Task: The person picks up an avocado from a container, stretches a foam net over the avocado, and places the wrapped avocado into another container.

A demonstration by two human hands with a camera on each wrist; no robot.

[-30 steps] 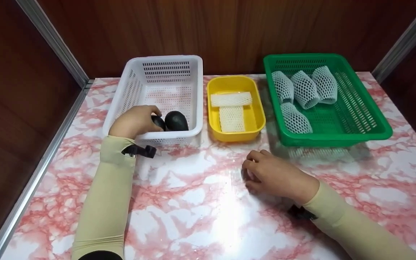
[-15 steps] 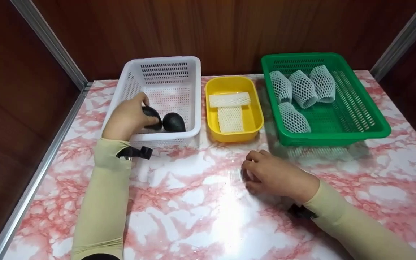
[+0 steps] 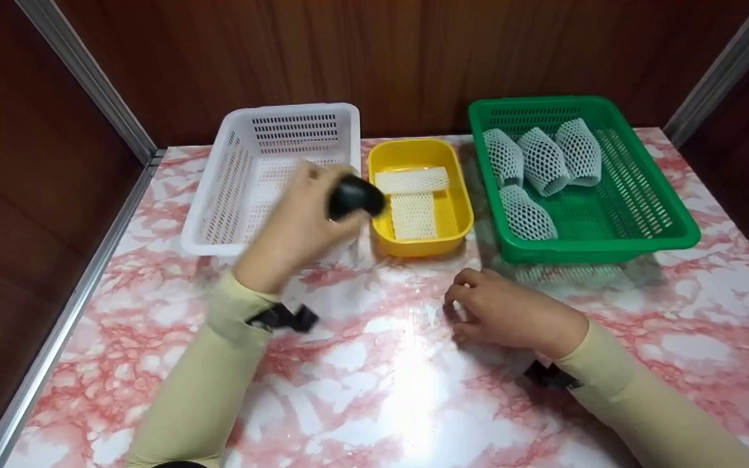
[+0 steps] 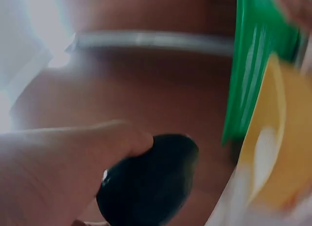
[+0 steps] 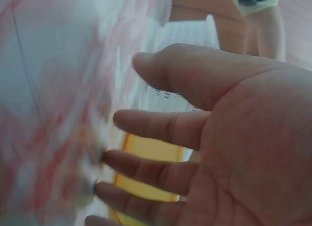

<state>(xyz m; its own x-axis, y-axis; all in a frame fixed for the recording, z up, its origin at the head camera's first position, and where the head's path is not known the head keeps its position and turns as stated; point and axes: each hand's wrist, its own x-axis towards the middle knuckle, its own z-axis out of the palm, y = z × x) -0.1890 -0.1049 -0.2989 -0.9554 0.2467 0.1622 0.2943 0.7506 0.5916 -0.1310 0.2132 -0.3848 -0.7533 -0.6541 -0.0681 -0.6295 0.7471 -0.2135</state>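
The left hand (image 3: 300, 224) grasps a dark, nearly black, smooth egg-shaped object (image 3: 355, 197) between thumb and fingers, holding it in the air between the white perforated plastic basket (image 3: 291, 108) and the yellow rounded plastic container (image 3: 421, 247). Hand and object are blurred in the head view; in the left wrist view the object shows a dark green tint, the thumb pressed against its side.

The right hand (image 3: 517, 312) is released, its fingers loosely bent and apart, low over the white-and-red marbled worktop (image 3: 348, 416) in front of the yellow container. Its palm is bare in the right wrist view; whether the fingertips touch the surface I cannot tell.

In the yellow container, a white foam-mesh sleeve (image 3: 411, 180) lies crosswise at the far end of a cream foam-mesh piece (image 3: 415, 218) laid lengthwise. The green perforated plastic basket (image 3: 599, 246) on the right holds four bulging white mesh-wrapped items (image 3: 542, 161): three side by side and one nearer the front, by the left wall.

Both forearms wear beige sleeves (image 3: 654, 396) with black wrist straps (image 3: 551, 375). Brown wood-grain panels (image 3: 407, 65) stand behind the worktop.
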